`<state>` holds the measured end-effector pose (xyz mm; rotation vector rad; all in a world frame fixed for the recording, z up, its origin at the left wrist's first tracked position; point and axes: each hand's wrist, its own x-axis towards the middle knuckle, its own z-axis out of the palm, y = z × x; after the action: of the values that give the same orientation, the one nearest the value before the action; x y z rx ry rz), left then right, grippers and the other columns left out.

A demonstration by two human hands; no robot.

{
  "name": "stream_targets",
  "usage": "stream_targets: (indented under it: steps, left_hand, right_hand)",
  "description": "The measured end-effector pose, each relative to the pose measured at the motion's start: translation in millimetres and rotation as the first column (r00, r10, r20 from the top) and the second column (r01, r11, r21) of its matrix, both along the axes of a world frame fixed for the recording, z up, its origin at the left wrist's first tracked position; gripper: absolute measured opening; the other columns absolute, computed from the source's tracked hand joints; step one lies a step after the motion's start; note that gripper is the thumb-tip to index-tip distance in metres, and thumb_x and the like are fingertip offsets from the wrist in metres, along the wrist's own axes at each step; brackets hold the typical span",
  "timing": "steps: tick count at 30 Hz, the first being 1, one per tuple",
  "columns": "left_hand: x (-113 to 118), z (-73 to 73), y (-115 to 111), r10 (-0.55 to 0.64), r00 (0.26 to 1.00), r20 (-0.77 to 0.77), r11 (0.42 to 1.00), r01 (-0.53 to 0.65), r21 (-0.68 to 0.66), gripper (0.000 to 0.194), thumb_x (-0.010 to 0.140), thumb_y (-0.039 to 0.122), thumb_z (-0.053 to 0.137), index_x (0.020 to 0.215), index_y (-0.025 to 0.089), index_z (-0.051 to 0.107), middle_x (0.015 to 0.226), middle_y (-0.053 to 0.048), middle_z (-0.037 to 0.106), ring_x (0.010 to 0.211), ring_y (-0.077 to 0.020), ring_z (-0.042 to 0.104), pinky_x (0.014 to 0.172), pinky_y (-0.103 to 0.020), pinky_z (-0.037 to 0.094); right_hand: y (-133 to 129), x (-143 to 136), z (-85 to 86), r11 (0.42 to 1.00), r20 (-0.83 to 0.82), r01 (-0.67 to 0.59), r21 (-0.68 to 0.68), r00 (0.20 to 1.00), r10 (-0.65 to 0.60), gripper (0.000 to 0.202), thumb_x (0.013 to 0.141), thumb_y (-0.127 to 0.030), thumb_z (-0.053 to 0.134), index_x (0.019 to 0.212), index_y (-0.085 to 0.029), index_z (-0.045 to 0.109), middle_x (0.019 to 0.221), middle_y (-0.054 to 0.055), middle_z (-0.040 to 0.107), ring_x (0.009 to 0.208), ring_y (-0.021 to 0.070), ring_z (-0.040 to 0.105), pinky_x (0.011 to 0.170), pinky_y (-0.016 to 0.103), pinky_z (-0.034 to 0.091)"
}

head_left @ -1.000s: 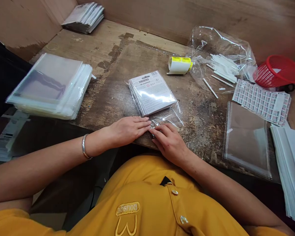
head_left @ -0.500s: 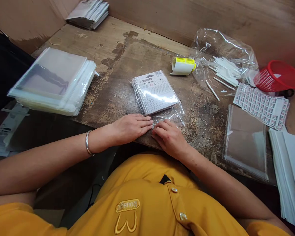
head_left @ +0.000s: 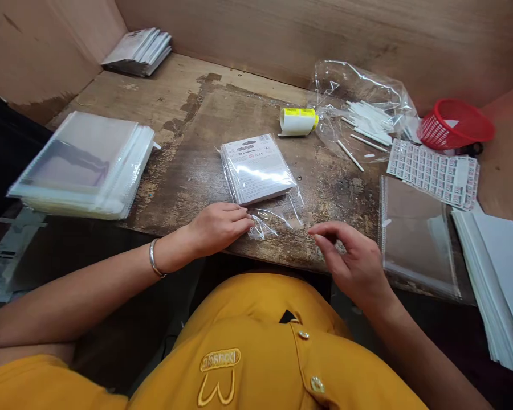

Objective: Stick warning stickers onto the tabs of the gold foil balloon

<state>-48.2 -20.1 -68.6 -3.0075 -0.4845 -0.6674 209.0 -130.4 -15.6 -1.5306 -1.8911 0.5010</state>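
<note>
A stack of flat printed packs in clear plastic bags (head_left: 259, 168) lies in front of me on the worn wooden table (head_left: 175, 171). The top bag's clear flap (head_left: 277, 219) spreads toward the table's near edge. At the flap's left end, my left hand (head_left: 222, 228) has its fingers bent and pressed together on the plastic. My right hand (head_left: 353, 259) is raised to the right of the flap, apart from it, with thumb and index finger pinched. What that pinch holds, if anything, is too small to make out.
Clear sleeves (head_left: 81, 165) are piled at left, with packs (head_left: 139, 51) behind. Toward the right are a yellow-and-white label roll (head_left: 298, 122), white sticks (head_left: 370, 121) in a plastic bag, a red basket (head_left: 455, 125), a sticker sheet (head_left: 431, 171), a flat sleeve (head_left: 416, 233) and white sheets (head_left: 491, 279).
My right hand has moved right, away from the flap, and is pinched. The left hand's fingers, straight before, are now bent at the flap's left end. The view has shifted slightly.
</note>
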Motion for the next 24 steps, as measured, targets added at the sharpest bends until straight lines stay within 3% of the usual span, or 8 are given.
stream_targets:
  steps: [3, 7, 12, 24]
  left_hand:
    - [-3.4, -2.6, -1.3, -0.005, 1.000, 0.020, 0.996, 0.003, 0.092, 0.016, 0.093, 0.019, 0.052, 0.096, 0.016, 0.068, 0.099, -0.004, 0.075, 0.092, -0.0158, 0.070, 0.088, -0.029, 0.055]
    - [-4.5, -2.8, -3.3, -0.013, 1.000, 0.020, 0.992, 0.010, 0.128, 0.017, 0.093, 0.020, 0.053, 0.094, 0.015, 0.069, 0.101, -0.005, 0.075, 0.096, -0.0173, 0.070, 0.087, -0.029, 0.056]
    - [-2.9, -0.9, -4.3, -0.013, 0.999, 0.034, 0.993, 0.009, 0.117, 0.020, 0.094, 0.018, 0.049, 0.096, 0.015, 0.069, 0.100, -0.005, 0.075, 0.096, -0.0192, 0.071, 0.083, -0.030, 0.058]
    - [-6.5, 0.9, -6.6, -0.036, 0.999, -0.037, 0.996, 0.039, 0.084, 0.022, 0.091, 0.011, 0.050, 0.101, 0.010, 0.069, 0.108, -0.010, 0.073, 0.103, -0.0198, 0.069, 0.093, -0.031, 0.056]
  right_hand:
    - [16.5, -24.0, -11.5, 0.987, 0.128, -0.137, 0.085, 0.984, 0.126, 0.011, 0.091, -0.019, 0.054, 0.097, -0.021, 0.063, 0.100, 0.008, 0.063, 0.091, 0.0195, 0.062, 0.079, 0.033, 0.052]
    - [37.5, -56.9, -28.9, 0.970, 0.201, -0.240, -0.032, 0.949, 0.241, 0.014, 0.089, -0.017, 0.057, 0.100, -0.019, 0.064, 0.101, 0.008, 0.061, 0.087, 0.0193, 0.061, 0.077, 0.033, 0.052]
    - [40.4, -65.0, -39.1, 0.967, 0.232, -0.230, -0.112, 0.940, 0.251, 0.011, 0.087, -0.018, 0.060, 0.096, -0.017, 0.066, 0.096, 0.007, 0.061, 0.082, 0.0188, 0.059, 0.073, 0.032, 0.051]
    - [37.4, -71.4, -46.4, 0.971, 0.285, -0.215, -0.102, 0.929, 0.235, 0.011, 0.090, -0.020, 0.054, 0.088, -0.018, 0.065, 0.086, 0.005, 0.061, 0.074, 0.0163, 0.057, 0.067, 0.028, 0.046]
